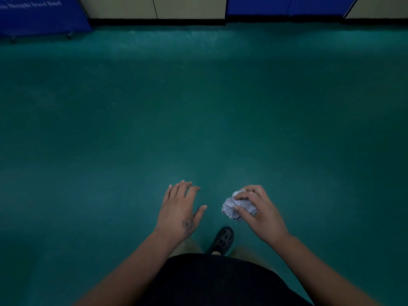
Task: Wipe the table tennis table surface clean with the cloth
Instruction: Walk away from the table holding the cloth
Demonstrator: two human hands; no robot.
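Note:
My right hand (pixel 259 212) grips a crumpled white cloth (pixel 236 206), fingers and thumb curled round it, low in the head view over the green floor. To its left, my left hand (pixel 182 205) is held out palm down with its fingers straight and spread, holding nothing. The two hands are about a hand's width apart. No table tennis table shows in this view.
A green floor (pixel 198 107) fills most of the view. One dark shoe (pixel 221 239) shows below the hands. Blue barrier panels (pixel 39 16) stand at the far left and at the far right (pixel 284 5), with beige wall panels (pixel 154 7) between.

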